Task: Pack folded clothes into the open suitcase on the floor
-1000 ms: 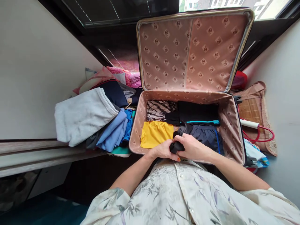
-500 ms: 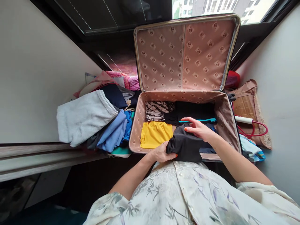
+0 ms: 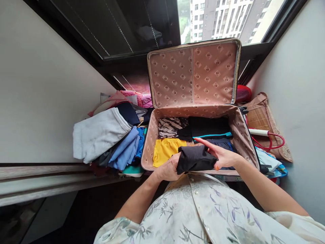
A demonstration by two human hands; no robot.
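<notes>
Nearest the body, the left hand [image 3: 169,168] and right hand [image 3: 223,156] held a folded black garment [image 3: 195,158] between them, fingers closed on its ends, above the near edge of the open suitcase [image 3: 149,149]. Inside lay a yellow piece [image 3: 166,149], striped fabric [image 3: 171,125] and dark clothes [image 3: 209,126]; room looked scarce. A stack of folded clothes [image 3: 101,137] sat unpacked beside it.

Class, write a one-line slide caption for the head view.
Both hands, left and right, hold a folded black garment over an open suitcase of clothes.
</notes>
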